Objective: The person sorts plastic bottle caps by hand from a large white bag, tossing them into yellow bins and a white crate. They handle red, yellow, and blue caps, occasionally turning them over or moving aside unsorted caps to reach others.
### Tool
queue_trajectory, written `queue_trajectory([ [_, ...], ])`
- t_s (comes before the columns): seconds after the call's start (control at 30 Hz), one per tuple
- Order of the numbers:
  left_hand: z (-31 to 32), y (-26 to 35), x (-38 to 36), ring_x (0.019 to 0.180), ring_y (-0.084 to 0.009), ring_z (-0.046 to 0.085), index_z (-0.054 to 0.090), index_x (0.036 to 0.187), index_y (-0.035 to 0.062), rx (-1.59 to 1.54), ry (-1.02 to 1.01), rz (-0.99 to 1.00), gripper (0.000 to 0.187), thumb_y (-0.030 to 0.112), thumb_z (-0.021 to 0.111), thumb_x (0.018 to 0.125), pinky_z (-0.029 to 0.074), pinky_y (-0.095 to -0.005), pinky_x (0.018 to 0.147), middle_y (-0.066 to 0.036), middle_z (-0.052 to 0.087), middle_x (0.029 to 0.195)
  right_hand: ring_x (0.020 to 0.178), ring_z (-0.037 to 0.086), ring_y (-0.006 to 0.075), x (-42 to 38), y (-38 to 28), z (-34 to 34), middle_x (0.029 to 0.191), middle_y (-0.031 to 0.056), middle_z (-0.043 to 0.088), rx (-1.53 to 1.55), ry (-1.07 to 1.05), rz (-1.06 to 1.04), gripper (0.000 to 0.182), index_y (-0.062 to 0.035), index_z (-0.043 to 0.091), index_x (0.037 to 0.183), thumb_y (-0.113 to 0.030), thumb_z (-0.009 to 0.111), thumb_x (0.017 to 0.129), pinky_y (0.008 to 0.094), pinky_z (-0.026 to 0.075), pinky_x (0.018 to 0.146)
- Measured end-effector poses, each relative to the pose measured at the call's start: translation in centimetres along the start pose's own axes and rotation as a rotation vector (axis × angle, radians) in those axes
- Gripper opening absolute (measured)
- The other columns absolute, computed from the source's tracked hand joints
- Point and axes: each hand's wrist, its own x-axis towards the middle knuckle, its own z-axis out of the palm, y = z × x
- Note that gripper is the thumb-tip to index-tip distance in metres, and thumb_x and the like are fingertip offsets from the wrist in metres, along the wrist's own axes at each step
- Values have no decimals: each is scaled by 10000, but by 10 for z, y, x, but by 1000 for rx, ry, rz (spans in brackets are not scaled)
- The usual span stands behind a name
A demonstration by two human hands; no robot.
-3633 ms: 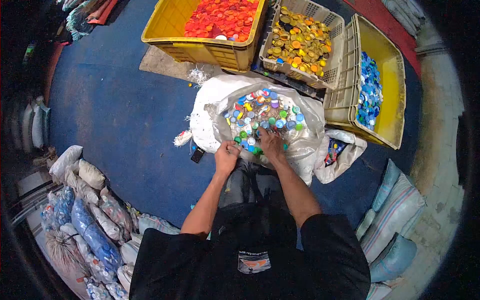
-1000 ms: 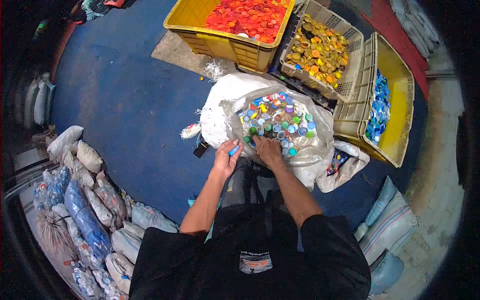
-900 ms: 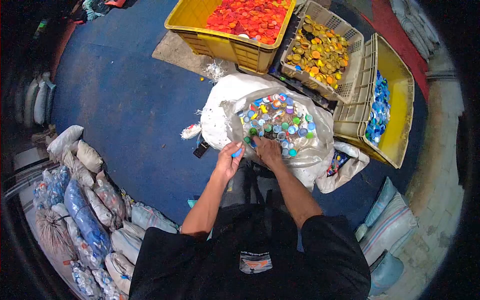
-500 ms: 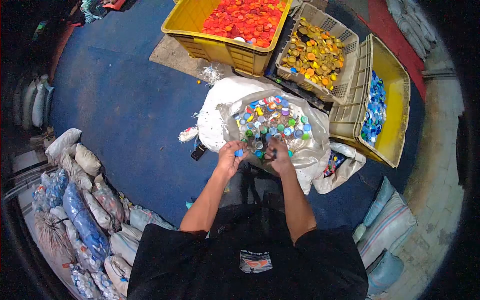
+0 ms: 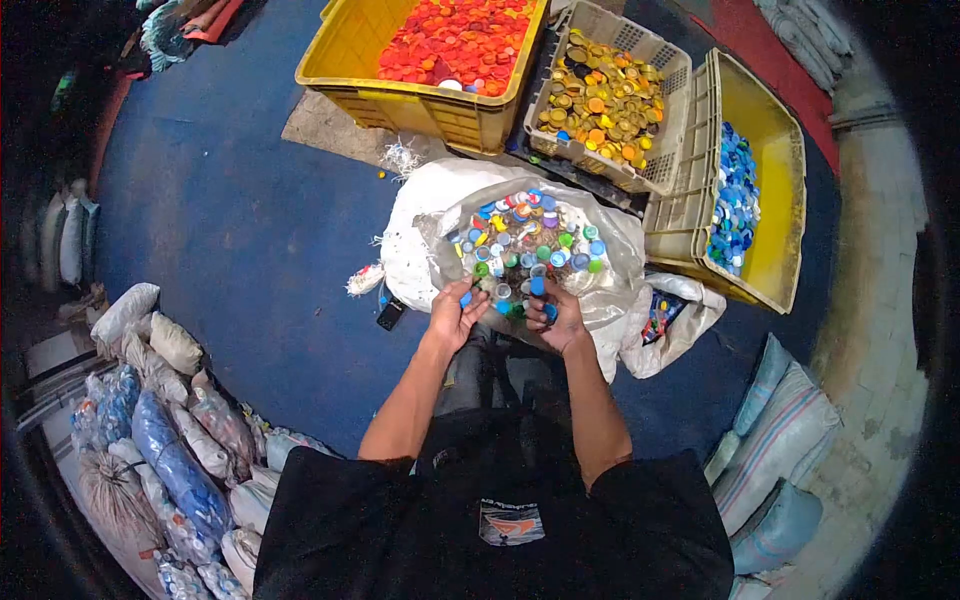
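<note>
My left hand (image 5: 456, 318) is closed on a blue bottle cap (image 5: 466, 299) at the near left edge of a heap of mixed caps. Opposite it, my right hand (image 5: 562, 324) has its fingers around blue caps (image 5: 538, 287), one at the fingertips and another lower against the fingers. Both hands are just over the near rim of a translucent plastic sheet (image 5: 622, 235). Loose bottle caps (image 5: 581, 262) in blue, green, white, red and yellow lie spread on it, with dark grit among them. Beneath the sheet is a stuffed white sack (image 5: 412, 222).
Beyond the sack stand a yellow crate (image 5: 430, 108) of red caps, a pale basket (image 5: 675, 120) of yellow caps and a tilted yellow crate (image 5: 775, 180) of blue caps. A dark phone-like object (image 5: 391, 315) lies on the blue floor (image 5: 230, 230). Filled sacks (image 5: 178, 465) line the left.
The view has shifted slightly. My right hand, blurred over the heap before, is now nearer and clearly shows blue caps in its fingers. My left hand still has its blue cap.
</note>
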Motion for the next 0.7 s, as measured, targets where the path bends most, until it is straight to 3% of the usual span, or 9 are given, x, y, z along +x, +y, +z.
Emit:
queue_trajectory([
  [0.13,11,3,-5,813,-194,619,529,1011,14,-41,10,-6,156,110,548,890,586,-352,759,-86,594,917,666,533,190,-12,3,2,838,94,580,-61,-36,-135,296,-43,571,1046,-178,546,784,321,423,591],
  [0.23,13,4,-8,961,-243,590,499,1105,-35,-53,-78,-16,256,82,527,879,548,-390,878,-141,558,1040,845,591,248,-26,4,16,1003,137,604,-81,-18,-250,462,-37,552,1129,-87,506,672,354,475,725],
  [0.3,22,3,-17,925,-229,598,495,1102,-37,-18,-108,-9,249,105,513,899,546,-369,859,-140,566,1021,992,599,282,-22,2,-4,1102,142,607,-107,-60,-264,603,-47,525,1199,-106,500,599,371,479,848],
  [0.4,32,0,-21,966,-261,588,433,1190,-81,20,-188,-13,300,20,461,909,532,-374,894,-179,548,1062,1001,593,295,-45,-4,16,1137,145,595,-206,-108,-301,638,-50,512,1231,-150,514,601,384,470,855],
  [0.53,60,-3,-41,985,-316,599,396,1226,-87,104,-284,-56,313,-57,420,915,546,-388,897,-185,532,1085,1087,559,336,-72,-6,26,1210,170,561,-74,-146,-351,664,-21,476,1285,-158,494,635,432,450,900],
  [0.6,66,-14,-39,965,-312,611,414,1211,-80,97,-311,-79,305,-48,452,910,575,-387,844,-174,540,1070,1065,568,336,-79,-3,10,1186,181,568,-50,-228,-404,573,1,474,1273,-139,492,718,449,455,923],
  [0.7,85,-26,-45,916,-284,625,471,1095,-57,176,-260,-113,213,-26,522,890,597,-404,791,-159,554,1045,944,621,284,-94,3,-7,1068,149,617,-33,-151,-462,376,-13,524,1181,-166,499,839,413,512,819],
])
